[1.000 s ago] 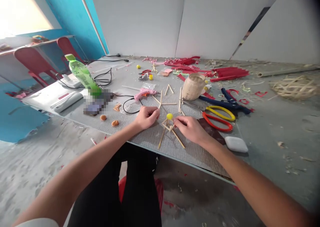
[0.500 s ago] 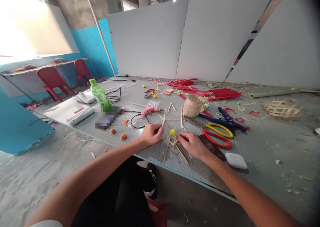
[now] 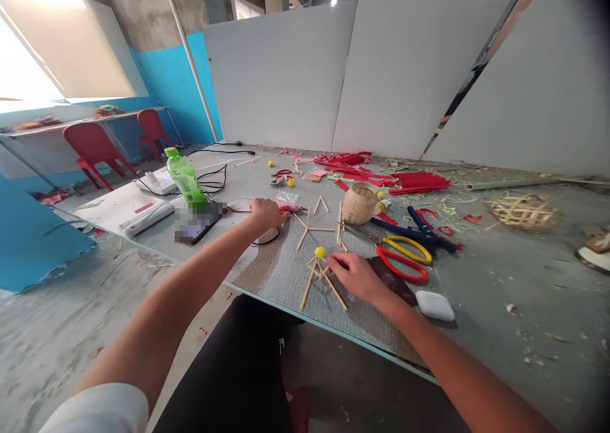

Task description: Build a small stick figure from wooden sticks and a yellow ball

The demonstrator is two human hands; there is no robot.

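My left hand [image 3: 267,214] reaches out over the table with its fingers closed round the pink hot glue gun [image 3: 291,208]. Only the gun's front end shows past the fingers; the handle is hidden. Near the table's front edge, my right hand [image 3: 353,275] pinches the upper side of a small stick figure [image 3: 318,277] made of thin bamboo pieces. The figure stands on two spread legs, and a yellow ball [image 3: 320,253] forms its head. Several loose bamboo sticks [image 3: 320,229] lie just beyond it.
Scissors with red and yellow handles [image 3: 403,271], blue pliers [image 3: 424,233] and a white case [image 3: 435,305] lie to the right. A bamboo cup [image 3: 359,204] stands behind the figure. On the left are a green bottle [image 3: 185,178], a phone [image 3: 200,225] and black cables [image 3: 216,182].
My left hand has moved from beside the figure, away and to the left, onto the glue gun. My right hand stays at the stick figure. The view has shifted slightly.
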